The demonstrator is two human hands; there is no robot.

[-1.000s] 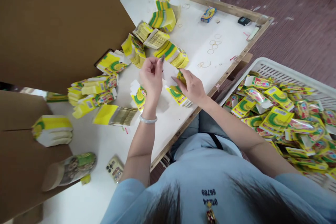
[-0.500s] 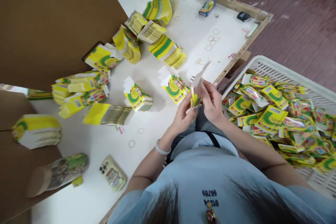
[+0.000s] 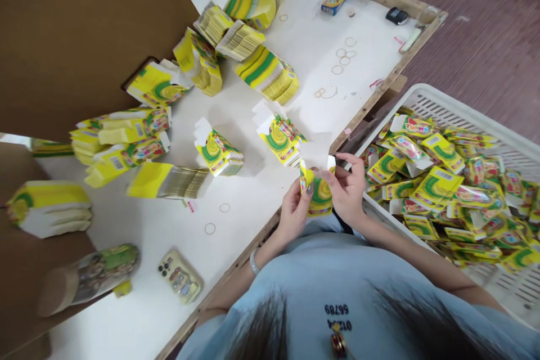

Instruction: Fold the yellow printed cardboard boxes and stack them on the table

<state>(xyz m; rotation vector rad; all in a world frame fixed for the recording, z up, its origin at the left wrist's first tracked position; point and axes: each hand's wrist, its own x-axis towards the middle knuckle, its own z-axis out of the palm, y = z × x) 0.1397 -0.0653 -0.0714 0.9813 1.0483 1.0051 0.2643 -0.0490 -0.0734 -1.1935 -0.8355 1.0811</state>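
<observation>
Between my hands, over my lap at the table's edge, is a small yellow and green printed carton (image 3: 321, 197) with its white top flap raised. My left hand (image 3: 294, 206) grips its left side, thumb on the front face. On the other side, my right hand (image 3: 348, 188) pinches the upper right corner, with the thumb at the opening. Just beyond on the white table stands a stack of flattened cartons (image 3: 277, 138), its white flaps upward. Left of it is another such stack (image 3: 218, 152).
More carton stacks (image 3: 268, 76) spread across the table's far and left parts. At my right, a white plastic basket (image 3: 422, 93) holds many cartons. A phone (image 3: 180, 277), a jar (image 3: 105, 270), a blue box (image 3: 335, 0) and rubber bands (image 3: 345, 61) lie about. Brown cardboard (image 3: 93, 28) rises at left.
The carton has turned from edge-on to showing its printed front, and sits lower, nearer my body. Both hands came down with it and still hold it. The view shifted slightly.
</observation>
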